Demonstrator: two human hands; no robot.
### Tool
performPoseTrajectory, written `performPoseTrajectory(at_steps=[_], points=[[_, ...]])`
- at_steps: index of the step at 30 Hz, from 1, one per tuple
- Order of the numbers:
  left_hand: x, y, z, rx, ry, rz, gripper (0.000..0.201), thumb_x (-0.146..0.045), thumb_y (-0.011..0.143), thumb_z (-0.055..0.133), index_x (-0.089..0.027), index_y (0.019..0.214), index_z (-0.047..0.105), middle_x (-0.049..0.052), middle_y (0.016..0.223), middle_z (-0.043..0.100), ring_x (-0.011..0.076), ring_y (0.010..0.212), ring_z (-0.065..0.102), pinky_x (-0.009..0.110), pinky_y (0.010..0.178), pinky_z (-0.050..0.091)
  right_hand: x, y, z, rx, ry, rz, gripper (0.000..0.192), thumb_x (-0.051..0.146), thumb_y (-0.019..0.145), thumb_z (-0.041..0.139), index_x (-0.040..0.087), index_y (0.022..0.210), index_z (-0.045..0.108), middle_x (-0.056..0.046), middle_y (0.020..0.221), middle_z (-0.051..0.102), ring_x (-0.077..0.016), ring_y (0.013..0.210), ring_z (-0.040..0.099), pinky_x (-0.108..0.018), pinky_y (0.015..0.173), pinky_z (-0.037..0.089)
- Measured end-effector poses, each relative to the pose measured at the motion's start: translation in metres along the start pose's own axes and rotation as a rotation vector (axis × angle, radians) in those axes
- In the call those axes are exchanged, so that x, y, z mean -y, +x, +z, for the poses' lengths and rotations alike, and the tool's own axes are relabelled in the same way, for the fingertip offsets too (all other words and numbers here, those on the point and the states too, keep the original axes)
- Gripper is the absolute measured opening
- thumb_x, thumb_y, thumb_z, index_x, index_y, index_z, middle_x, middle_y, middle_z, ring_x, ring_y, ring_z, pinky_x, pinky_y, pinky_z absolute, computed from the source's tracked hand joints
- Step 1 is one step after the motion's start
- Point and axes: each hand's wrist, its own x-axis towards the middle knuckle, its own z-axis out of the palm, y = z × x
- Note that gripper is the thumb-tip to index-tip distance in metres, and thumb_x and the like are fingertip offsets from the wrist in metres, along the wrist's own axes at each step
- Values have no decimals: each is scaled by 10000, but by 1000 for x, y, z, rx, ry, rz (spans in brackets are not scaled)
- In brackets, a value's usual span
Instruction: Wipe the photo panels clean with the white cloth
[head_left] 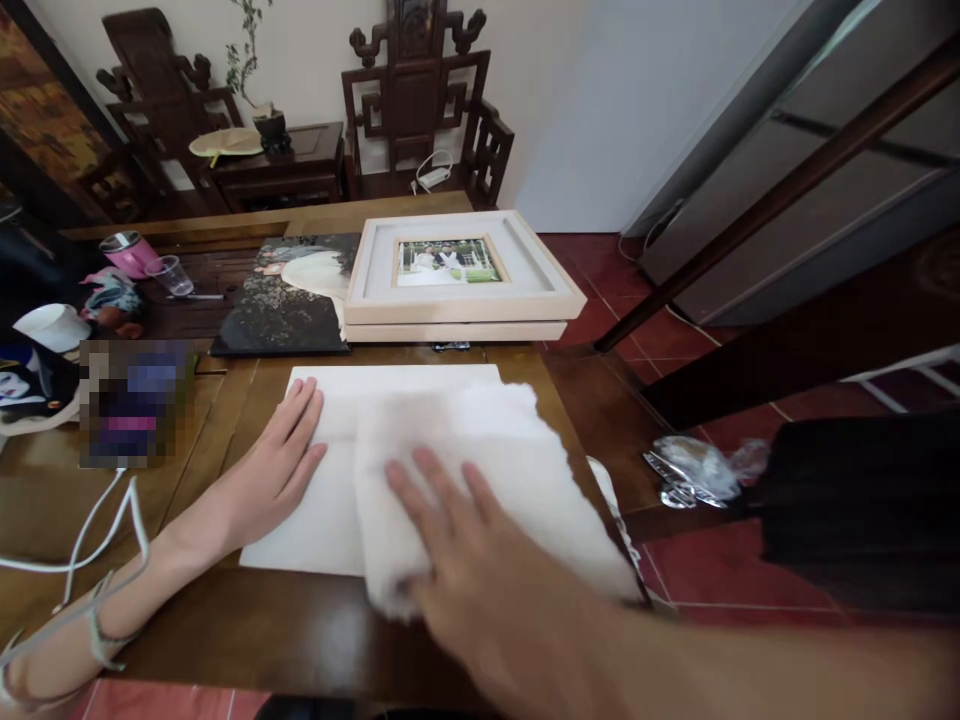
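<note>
A white rectangular panel (311, 520) lies flat on the brown wooden table. My left hand (277, 465) rests open on its left side, fingers stretched toward the far edge. Over the right part of the panel is a white cloth (525, 450) with a ragged edge, reaching past the table's right side. My right hand (465, 560) presses down on this cloth, fingers spread across it, and grips its bunched near edge by the thumb. Motion blurs the right hand and part of the cloth. The panel's right side is hidden under the cloth.
Behind the panel, stacked wooden picture frames (457, 310) stand beside a dark photo print (277, 310). At left are a pink cup (129, 255), a clear plastic cup (171, 275) and a white cable (90, 530). Plastic wrapping (694, 465) lies to the right.
</note>
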Motion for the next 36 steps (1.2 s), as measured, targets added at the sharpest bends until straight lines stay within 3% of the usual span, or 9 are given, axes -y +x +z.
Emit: performPoseTrajectory(at_steps=[4, 7, 13, 16, 19, 23, 26, 31, 36], points=[[1, 0, 2, -1, -2, 8, 617, -432, 1012, 251, -187, 1554, 87, 71, 1649, 34, 281, 1501, 24, 488, 1215, 109, 17, -9, 8, 9, 136, -128, 331, 288, 958, 477, 151, 875, 767, -215, 1489, 372, -504, 1329, 342, -718, 941, 419], [2, 0, 2, 1, -13, 9, 621, -444, 1010, 256, -194, 1554, 89, 74, 1648, 35, 290, 1501, 27, 503, 1213, 118, 3, -2, -3, -73, 70, -126, 235, 266, 871, 612, 139, 1012, 750, -260, 1504, 322, -523, 1345, 299, -728, 977, 369], [-3, 1, 4, -39, -7, -2, 615, -442, 1014, 238, -193, 1555, 84, 89, 1644, 71, 304, 1497, 45, 518, 1205, 146, -34, 16, -30, -13, -186, -34, 582, 126, 716, 749, 108, 1280, 609, -269, 1558, 194, -477, 1411, 192, -634, 1066, 331], [-5, 2, 5, -57, 5, 3, 613, -431, 1014, 247, -198, 1555, 77, 92, 1643, 73, 310, 1495, 52, 524, 1200, 159, -23, 14, -25, -25, -177, -32, 512, 183, 743, 748, 112, 1240, 647, -288, 1540, 219, -512, 1388, 219, -681, 1031, 341], [-5, 3, 5, -52, 13, 15, 612, -428, 1014, 243, -201, 1556, 69, 87, 1644, 63, 308, 1495, 57, 526, 1198, 164, 1, 4, -6, -81, -102, -85, 329, 275, 925, 544, 116, 1168, 698, -269, 1496, 331, -512, 1344, 326, -723, 958, 399], [-2, 3, 3, -38, 11, 14, 623, -446, 1006, 274, -231, 1556, 73, 57, 1647, 36, 315, 1494, 64, 533, 1199, 169, 19, -10, 9, -164, -8, -186, 377, 285, 990, 408, 111, 1101, 723, -211, 1379, 527, -430, 1262, 500, -595, 868, 552], [-1, 3, 2, -14, 3, 11, 629, -451, 1004, 271, -222, 1556, 78, 58, 1647, 34, 313, 1496, 62, 537, 1201, 163, 6, -7, 0, -145, -3, -199, 248, 292, 914, 567, 161, 1020, 749, -230, 1407, 499, -452, 1276, 480, -617, 907, 511], [-3, 3, 0, -6, -2, -10, 632, -454, 1007, 260, -157, 1549, 127, 88, 1643, 65, 291, 1499, 61, 502, 1211, 130, -31, 22, -19, -233, -204, -36, 322, 187, 855, 633, 114, 1165, 684, -279, 1506, 339, -471, 1375, 317, -632, 1046, 360], [-3, 1, -2, -14, 19, 17, 603, -414, 1014, 247, -167, 1550, 124, 89, 1642, 80, 292, 1496, 78, 489, 1208, 163, -6, 23, -4, -167, -274, -42, 296, 203, 919, 524, 123, 1129, 717, -282, 1486, 354, -503, 1341, 350, -728, 980, 362]])
